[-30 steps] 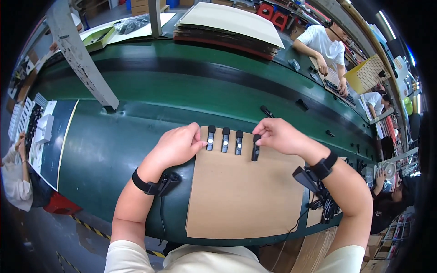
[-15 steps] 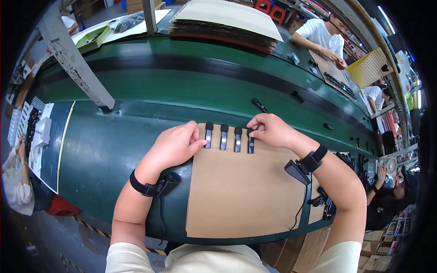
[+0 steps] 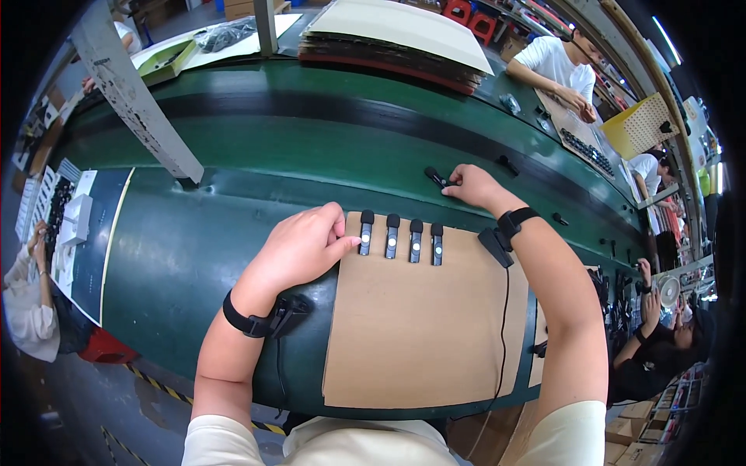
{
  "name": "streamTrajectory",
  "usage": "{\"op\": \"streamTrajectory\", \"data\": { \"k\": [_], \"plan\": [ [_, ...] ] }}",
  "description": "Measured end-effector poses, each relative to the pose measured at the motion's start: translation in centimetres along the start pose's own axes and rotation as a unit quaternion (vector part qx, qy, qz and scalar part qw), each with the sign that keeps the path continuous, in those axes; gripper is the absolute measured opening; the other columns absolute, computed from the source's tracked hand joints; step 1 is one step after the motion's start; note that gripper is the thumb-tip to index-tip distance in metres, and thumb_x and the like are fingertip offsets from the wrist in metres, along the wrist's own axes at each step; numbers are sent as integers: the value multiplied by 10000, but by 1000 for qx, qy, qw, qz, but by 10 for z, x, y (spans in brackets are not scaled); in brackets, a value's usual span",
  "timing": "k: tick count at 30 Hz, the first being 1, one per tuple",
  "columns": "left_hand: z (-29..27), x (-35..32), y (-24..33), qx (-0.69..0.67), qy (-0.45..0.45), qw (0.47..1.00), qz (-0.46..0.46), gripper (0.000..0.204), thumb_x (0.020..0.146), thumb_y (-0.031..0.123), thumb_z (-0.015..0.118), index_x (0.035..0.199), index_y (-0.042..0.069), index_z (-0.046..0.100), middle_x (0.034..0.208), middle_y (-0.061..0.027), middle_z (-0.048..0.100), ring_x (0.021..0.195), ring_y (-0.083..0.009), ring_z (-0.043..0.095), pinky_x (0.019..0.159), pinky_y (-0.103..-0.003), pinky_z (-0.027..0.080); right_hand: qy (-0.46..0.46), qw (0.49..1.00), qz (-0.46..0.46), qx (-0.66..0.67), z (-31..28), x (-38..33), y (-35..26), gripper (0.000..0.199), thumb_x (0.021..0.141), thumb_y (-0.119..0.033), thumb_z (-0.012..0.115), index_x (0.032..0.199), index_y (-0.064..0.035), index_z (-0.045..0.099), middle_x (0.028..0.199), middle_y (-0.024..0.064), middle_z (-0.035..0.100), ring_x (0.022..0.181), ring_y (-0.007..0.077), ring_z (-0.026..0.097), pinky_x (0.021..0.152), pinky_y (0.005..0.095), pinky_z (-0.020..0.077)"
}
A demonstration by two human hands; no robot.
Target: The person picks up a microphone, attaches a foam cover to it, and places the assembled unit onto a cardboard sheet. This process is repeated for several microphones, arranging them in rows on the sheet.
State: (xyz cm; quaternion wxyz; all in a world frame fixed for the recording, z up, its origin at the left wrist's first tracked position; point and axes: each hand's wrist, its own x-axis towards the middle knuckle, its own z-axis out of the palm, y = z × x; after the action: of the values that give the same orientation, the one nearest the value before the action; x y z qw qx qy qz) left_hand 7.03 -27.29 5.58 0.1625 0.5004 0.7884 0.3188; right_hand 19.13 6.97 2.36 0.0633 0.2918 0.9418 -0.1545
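A brown cardboard sheet (image 3: 420, 326) lies on the green bench in front of me. Several small black clip devices (image 3: 400, 237) stand in a row along its far edge. My left hand (image 3: 299, 248) rests on the sheet's left far corner, fingers curled, its fingertip touching the leftmost device. My right hand (image 3: 470, 185) reaches past the sheet onto the dark belt and pinches another small black device (image 3: 435, 177) lying there.
A dark conveyor belt (image 3: 311, 116) runs across the green bench (image 3: 194, 248). A stack of cardboard sheets (image 3: 396, 39) sits beyond it. A grey post (image 3: 132, 93) leans at the left. Other people work at the far right and the left edge.
My right hand left the row after setting the last device on the sheet's edge and reached forward to the belt, closing on another black device. My left hand stayed put.
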Motion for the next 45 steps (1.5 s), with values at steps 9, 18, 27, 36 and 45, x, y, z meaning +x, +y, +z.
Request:
{"op": "streamTrajectory", "data": {
  "k": [9, 18, 27, 36, 45],
  "plan": [
    [-5, -17, 13, -33, 36, 997, 60, 258, 831, 191, 730, 824, 38, 523, 755, -101, 600, 704, -231, 601, 639, -336, 481, 34, 996, -4, 80, -19, -35, -8, 207, 734, -70, 783, 851, 7, 631, 755, 92, 652, 697, 194, 622, 673, 309, 506],
    [6, -21, 45, -238, 148, 940, 194, 308, 814, 149, 726, 1067, 38, 590, 928, -99, 644, 868, -271, 625, 773, -381, 483, 134, 941, -251, 181, -37, -164, -96, 223, 742, 9, 747, 917, -2, 609, 816, 78, 636, 730, 169, 620, 661, 292, 496],
    [8, -38, 56, -217, 46, 950, 220, 300, 774, 64, 744, 1058, 17, 657, 940, -104, 676, 897, -258, 642, 942, -386, 462, 146, 913, -338, 175, -34, -212, -127, 279, 708, 24, 767, 941, -19, 620, 863, 93, 635, 777, 229, 621, 694, 324, 494],
    [4, -40, 58, -181, 98, 930, 305, 293, 711, 31, 755, 991, 41, 669, 877, -89, 673, 831, -245, 643, 1000, -461, 421, 134, 902, -324, 252, -32, -222, -131, 333, 717, -2, 787, 1008, -8, 627, 903, 104, 627, 815, 227, 614, 738, 315, 492],
    [5, -42, 59, -154, 140, 924, 320, 327, 678, -13, 718, 992, 62, 660, 880, -72, 664, 832, -241, 640, 1030, -530, 380, -73, 848, -173, 495, -26, -225, -125, 307, 837, -25, 726, 1104, 19, 581, 1047, 58, 608, 945, 129, 573, 851, 286, 469]
  ]
}}
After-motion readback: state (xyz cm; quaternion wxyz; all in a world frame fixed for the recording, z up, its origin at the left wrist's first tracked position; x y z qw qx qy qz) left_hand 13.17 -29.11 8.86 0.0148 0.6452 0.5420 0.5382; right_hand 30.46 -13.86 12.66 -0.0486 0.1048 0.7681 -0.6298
